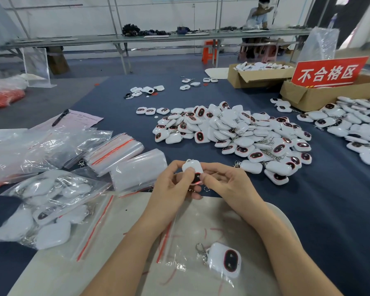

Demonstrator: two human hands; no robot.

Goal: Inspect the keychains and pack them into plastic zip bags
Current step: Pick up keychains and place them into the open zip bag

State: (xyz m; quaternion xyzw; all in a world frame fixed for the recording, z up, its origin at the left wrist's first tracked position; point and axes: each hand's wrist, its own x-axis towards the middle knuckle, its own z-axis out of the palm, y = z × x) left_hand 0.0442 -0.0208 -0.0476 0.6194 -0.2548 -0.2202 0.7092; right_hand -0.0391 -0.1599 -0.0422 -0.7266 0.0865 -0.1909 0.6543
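Keychain under inspection, both my hands on it.

My left hand (173, 182) and right hand (226, 180) pinch one white keychain (193, 170) above a zip bag (201, 272) holding another.

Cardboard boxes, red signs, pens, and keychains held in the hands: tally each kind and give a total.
Cardboard boxes: 2, the far box and the near box
Red signs: 1, the sign
Pens: 1, the pen
Keychains in hand: 1, the keychain, between left hand and right hand
Total: 5
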